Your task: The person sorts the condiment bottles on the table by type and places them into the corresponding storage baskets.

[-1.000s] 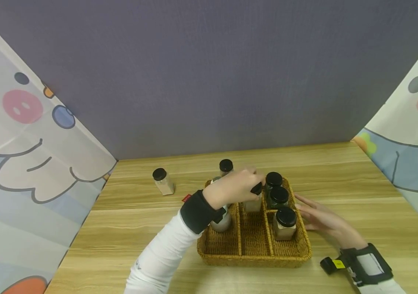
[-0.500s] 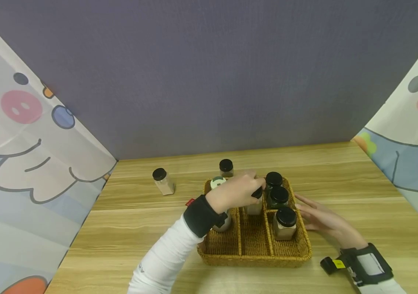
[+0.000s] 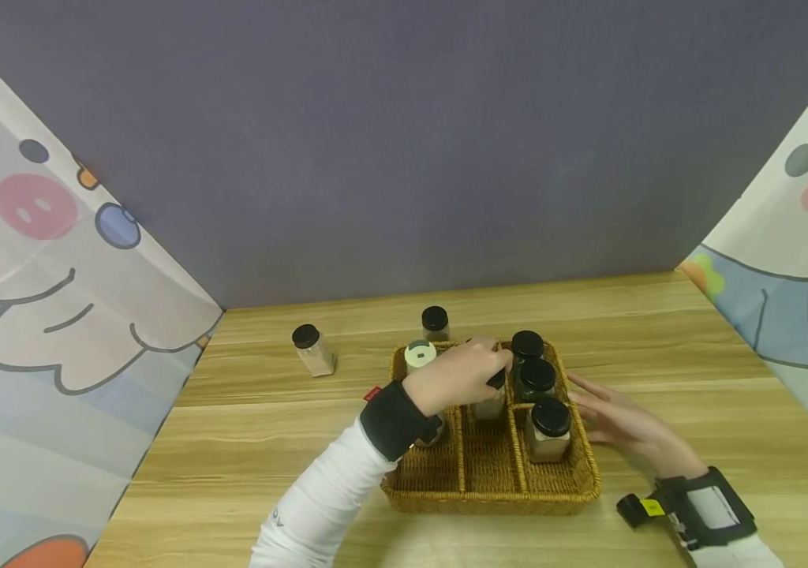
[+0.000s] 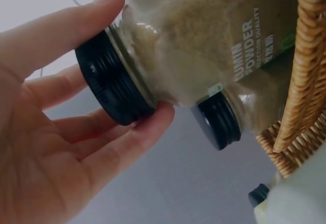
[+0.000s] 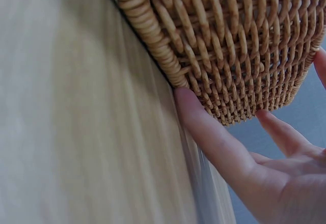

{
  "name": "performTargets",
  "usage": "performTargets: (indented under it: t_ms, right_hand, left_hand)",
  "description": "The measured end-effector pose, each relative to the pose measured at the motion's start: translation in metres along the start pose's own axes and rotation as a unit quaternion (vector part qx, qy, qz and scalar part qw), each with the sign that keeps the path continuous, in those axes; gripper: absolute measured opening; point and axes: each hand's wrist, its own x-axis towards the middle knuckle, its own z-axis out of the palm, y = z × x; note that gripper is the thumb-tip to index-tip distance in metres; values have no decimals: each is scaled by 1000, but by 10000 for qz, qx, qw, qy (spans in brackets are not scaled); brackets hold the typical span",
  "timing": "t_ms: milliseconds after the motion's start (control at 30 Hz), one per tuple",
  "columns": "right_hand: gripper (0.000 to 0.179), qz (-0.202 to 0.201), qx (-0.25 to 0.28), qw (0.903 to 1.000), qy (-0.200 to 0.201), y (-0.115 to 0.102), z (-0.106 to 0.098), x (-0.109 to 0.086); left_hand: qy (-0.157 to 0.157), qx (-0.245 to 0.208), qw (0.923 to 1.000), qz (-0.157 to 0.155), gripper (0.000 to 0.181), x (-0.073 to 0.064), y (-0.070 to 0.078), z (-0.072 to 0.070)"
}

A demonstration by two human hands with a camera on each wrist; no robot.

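My left hand (image 3: 457,373) reaches into the wicker basket (image 3: 492,503). Its thumb and fingers pinch the black lid of a clear cumin powder jar (image 4: 188,46), which stands in the basket's middle column. Behind that jar, the left wrist view shows a second black-lidded jar (image 4: 219,122), mostly hidden in the head view. On the basket's right side, my right hand (image 3: 624,424) touches the outer wall with extended fingers. The right wrist view has its thumb (image 5: 211,137) against the lower edge of the woven wall (image 5: 244,46).
Several black-lidded jars fill the right column, including one with pale powder (image 3: 549,434). A bottle with a pale cap (image 3: 420,355) stands in the left column. Outside, one jar (image 3: 316,353) stands on the table (image 3: 248,442) at left, another (image 3: 435,322) behind the basket.
My left wrist and forearm have shifted slightly right and down, uncovering the pale cap. The left hand keeps its grip on the cumin jar; the right hand stays against the basket.
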Motion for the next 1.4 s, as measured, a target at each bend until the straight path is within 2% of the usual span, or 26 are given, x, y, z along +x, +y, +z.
performTargets:
  t_ms: [233,533,833,1400]
  right_hand:
    - [68,-94,-1,9999,-96,1,-1,1]
    - [68,-91,74,9999,-82,0,0,1]
    - [69,-98,-28,9999,-88,1,-1,1]
    - [71,45,-188,9997,172,2,1,2]
  left_hand:
    - [-142,203,9996,-129,38,2,1,5]
    - [-87,265,9996,-77,35,6,-2,13]
    - [-148,259,9994,-192,33,7,-1,18]
    - [-159,426,9988,-202,35,10,1,25]
